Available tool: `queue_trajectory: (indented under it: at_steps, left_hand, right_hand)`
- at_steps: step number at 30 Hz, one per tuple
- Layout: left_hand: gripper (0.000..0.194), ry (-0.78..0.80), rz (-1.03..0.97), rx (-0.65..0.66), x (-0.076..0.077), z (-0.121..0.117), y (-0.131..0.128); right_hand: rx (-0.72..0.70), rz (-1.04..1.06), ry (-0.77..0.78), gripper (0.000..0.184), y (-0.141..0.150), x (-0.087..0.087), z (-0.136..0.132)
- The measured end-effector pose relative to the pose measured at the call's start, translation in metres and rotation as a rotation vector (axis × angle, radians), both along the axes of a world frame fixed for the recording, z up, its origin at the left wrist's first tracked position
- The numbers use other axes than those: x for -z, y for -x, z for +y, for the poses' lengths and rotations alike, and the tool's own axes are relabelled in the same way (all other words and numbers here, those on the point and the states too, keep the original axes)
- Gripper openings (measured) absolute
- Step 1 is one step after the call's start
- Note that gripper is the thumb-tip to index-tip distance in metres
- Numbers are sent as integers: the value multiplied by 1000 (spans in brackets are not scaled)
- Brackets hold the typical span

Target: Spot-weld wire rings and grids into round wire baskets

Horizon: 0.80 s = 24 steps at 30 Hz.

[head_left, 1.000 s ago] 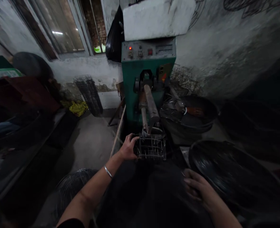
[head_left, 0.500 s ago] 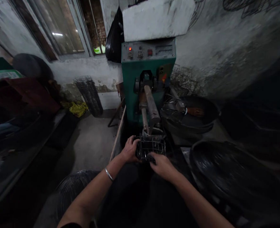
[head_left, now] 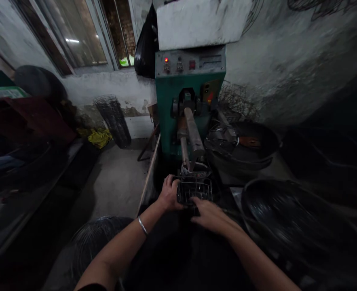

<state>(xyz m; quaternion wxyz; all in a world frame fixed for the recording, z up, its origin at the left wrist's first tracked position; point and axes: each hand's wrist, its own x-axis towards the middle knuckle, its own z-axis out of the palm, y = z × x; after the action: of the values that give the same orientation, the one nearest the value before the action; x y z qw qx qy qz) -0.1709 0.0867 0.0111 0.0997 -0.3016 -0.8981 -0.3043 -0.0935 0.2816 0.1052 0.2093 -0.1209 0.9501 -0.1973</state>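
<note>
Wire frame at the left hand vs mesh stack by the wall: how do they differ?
The wire frame is held by the left hand; the mesh stack stands on the floor. The wire frame is short, the mesh stack tall. The wire frame's gaps look open; the mesh stack looks dense. Both are gridded wire.

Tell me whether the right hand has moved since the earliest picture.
Yes. Judged against the fixed green machine, the right hand has come left and slightly up in view, to the wire frame's lower edge.
</note>
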Motion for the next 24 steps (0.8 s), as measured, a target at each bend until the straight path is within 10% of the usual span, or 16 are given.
queue_trajectory:
  at_steps: [5,24]
  left_hand:
    - [101,-6,37,13,-4,2,0]
    - [102,-24,41,-8,-12,1,7]
  right_hand:
    - [-118,72,-182,24,10,-2,-3]
    - [-238,192,-270,28,24,-2,-10]
